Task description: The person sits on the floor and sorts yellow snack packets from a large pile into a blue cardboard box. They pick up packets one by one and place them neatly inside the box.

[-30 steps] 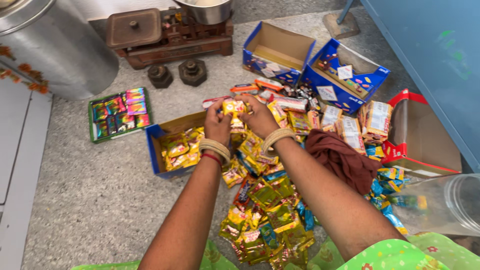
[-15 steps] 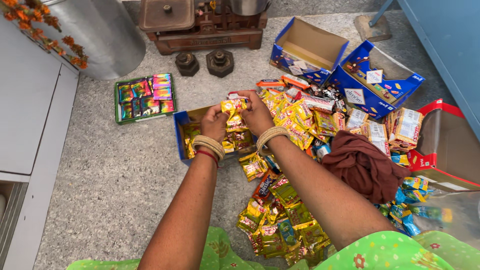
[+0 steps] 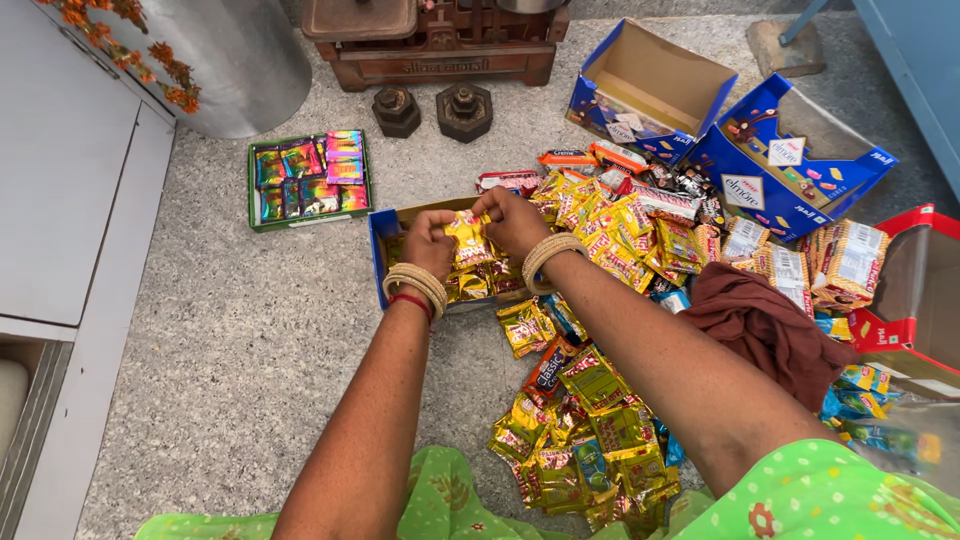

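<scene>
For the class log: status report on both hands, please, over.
Left hand and right hand: both grip closed on one yellow snack packet. Held over open blue box. Loose packets piled alongside.

The weighing scale (image 3: 435, 35) is cut off at the top edge; arms hide part of the blue box (image 3: 382, 235).

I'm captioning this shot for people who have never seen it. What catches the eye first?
First, the heap of shiny yellow snack packets spilling across the speckled floor at centre right. Above it, the left hand and right hand together hold one yellow packet over a small blue box. Two open blue cartons lie at top right.
</scene>
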